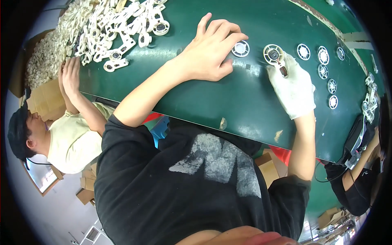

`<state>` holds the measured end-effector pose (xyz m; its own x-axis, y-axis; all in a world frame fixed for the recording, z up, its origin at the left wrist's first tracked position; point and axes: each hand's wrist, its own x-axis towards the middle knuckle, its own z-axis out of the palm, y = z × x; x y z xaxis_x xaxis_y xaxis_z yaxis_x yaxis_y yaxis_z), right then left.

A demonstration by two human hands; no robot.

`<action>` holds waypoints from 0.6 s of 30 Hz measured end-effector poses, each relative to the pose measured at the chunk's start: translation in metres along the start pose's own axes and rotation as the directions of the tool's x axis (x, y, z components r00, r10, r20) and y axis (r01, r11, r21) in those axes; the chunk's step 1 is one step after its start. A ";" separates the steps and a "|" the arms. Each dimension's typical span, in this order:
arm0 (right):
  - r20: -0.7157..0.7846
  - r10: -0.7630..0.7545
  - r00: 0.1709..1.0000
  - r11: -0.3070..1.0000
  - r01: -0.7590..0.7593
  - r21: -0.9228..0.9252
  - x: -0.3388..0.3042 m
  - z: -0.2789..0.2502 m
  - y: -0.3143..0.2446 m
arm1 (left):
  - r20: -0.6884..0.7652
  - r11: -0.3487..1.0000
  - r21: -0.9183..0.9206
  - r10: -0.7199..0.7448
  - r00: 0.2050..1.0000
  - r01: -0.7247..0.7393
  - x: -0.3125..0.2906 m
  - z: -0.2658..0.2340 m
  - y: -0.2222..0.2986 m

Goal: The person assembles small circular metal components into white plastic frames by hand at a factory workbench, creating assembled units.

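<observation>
My left hand (pixel 212 51) is bare, its fingers spread and bent over the green table. The forefinger tip is at the upper edge of a white spoked disc (pixel 241 48); I cannot tell whether it touches it. A white glove covers my right hand (pixel 292 87), which is closed around the narrow end of a white plastic part. At the other end of that part is a round ring with a dark centre (pixel 273 54). Right of the glove, several more white spoked discs (pixel 303 52) lie in a loose group, one of them a separate disc (pixel 333 102) nearer me.
A heap of white plastic parts (pixel 102 30) spreads over the far left of the green table (pixel 196 106). At the left edge, a person in a cap rests a hand (pixel 71 75) beside it. More white parts (pixel 369 100) lie far right, near another person's arm (pixel 361 163).
</observation>
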<state>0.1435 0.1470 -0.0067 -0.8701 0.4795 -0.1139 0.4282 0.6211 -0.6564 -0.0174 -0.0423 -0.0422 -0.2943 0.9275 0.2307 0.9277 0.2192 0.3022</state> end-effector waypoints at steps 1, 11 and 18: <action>0.004 0.005 1.000 0.999 -0.005 -0.043 0.000 0.001 0.000 | -0.042 0.999 -0.051 0.006 0.999 -0.008 -0.002 -0.001 0.000; 0.054 0.059 0.997 0.977 -0.047 -0.209 -0.005 -0.002 -0.016 | -0.197 0.990 -0.086 0.097 0.976 -0.116 -0.002 0.009 -0.011; 0.043 0.040 0.998 0.970 -0.028 -0.243 -0.008 -0.001 -0.011 | -0.214 0.984 -0.118 0.109 0.971 -0.137 0.006 -0.006 0.003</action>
<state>0.1460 0.1365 0.0024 -0.8620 0.4767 -0.1725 0.4992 0.7392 -0.4520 -0.0180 -0.0380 -0.0341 -0.2334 0.8594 0.4549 0.9257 0.0532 0.3745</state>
